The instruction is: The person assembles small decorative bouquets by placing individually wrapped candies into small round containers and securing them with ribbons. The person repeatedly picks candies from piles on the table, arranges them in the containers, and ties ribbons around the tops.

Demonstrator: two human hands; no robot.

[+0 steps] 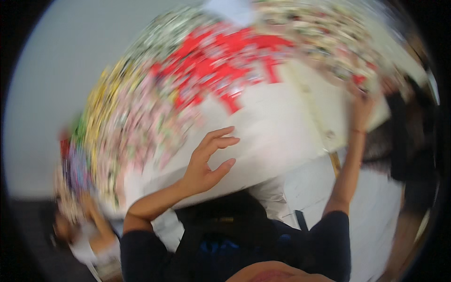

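Observation:
My left hand hovers over the bare front of the white table, its fingers apart and nothing in them. Beyond it a heap of small red packets spreads across the table. My right arm stretches far to the right, and my right hand is at the edge of a blurred pile of cream-coloured packets. A small red thing shows at its fingertips. Motion smears those fingers, so whether they grip it is unclear.
Pale pink packets, yellow ones and grey-green ones are heaped along the left and back. One person reaches in at the lower left; another, in dark clothing, is at the right. A white sheet lies at the back.

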